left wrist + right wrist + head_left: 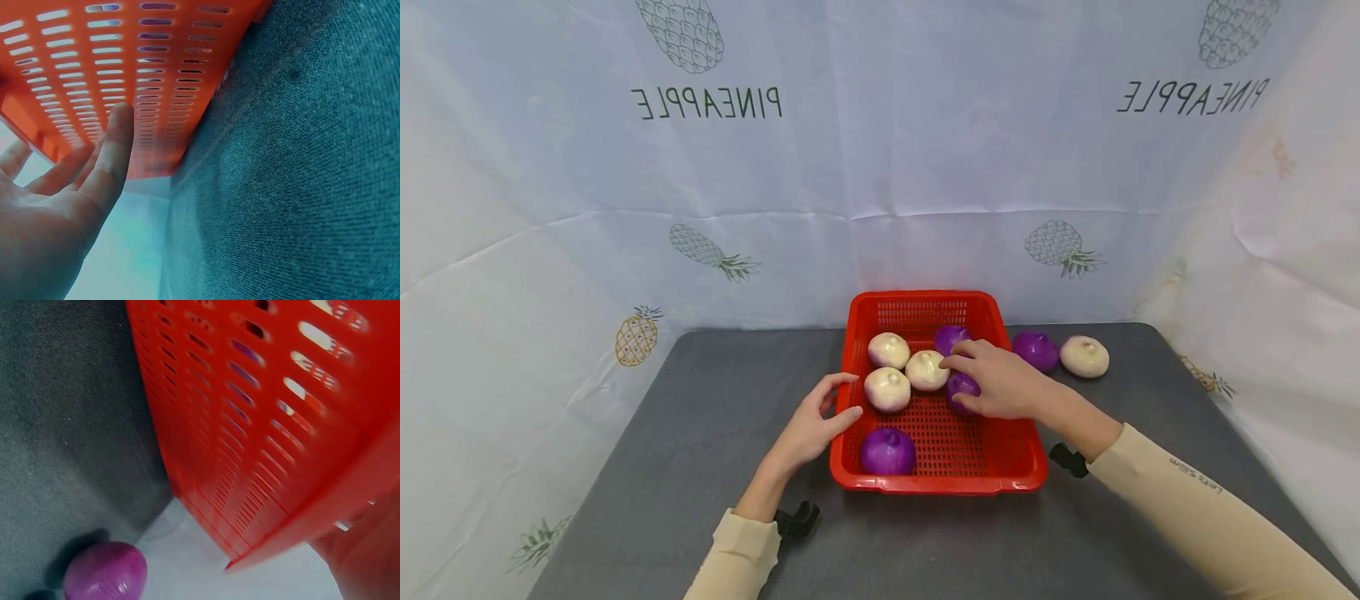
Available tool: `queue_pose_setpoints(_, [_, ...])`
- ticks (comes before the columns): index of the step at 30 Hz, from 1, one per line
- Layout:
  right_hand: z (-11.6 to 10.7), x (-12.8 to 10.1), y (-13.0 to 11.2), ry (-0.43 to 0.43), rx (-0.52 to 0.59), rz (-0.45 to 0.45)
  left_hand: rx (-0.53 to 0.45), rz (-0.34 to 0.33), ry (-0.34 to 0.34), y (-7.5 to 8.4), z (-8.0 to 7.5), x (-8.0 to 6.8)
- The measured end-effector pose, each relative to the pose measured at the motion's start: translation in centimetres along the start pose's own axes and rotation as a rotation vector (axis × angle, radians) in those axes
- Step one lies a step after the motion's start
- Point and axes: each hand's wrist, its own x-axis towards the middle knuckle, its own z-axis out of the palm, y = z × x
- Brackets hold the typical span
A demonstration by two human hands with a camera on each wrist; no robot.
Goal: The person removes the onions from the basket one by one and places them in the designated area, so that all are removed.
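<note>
A red plastic basket (940, 485) stands on the dark table, holding several onions. My right hand (1003, 385) reaches over its right rim and grips a purple onion (961, 392) between fingers and thumb. Behind it lies another purple onion (951, 337), partly covered by the fingers. Left of that hand sit three cream-white onions, one of them (927, 371) close by the fingertips. A larger purple onion (888, 452) rests in the near left corner. At the left rim, my left hand (811, 425) has its fingers loosely spread, beside the perforated basket wall (144, 134).
Outside the basket, to its right, a purple onion (1035, 352) and a cream-white onion (1084, 357) lie on the table (722, 417). A white cloth (880, 167) with pineapple prints hangs behind and around the table.
</note>
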Motion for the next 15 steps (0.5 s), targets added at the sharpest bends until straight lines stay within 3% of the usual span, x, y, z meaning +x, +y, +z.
queue_pose_setpoints(9, [1.4,0.8,0.1,-0.037,-0.028,-0.028,0.013,-0.001,-0.001,0.1,0.1,0.0])
queue_pose_setpoints(15, [2.0,1.2,-0.1,-0.108,-0.04,0.007,0.014,-0.006,-0.004,0.1,0.0,0.0])
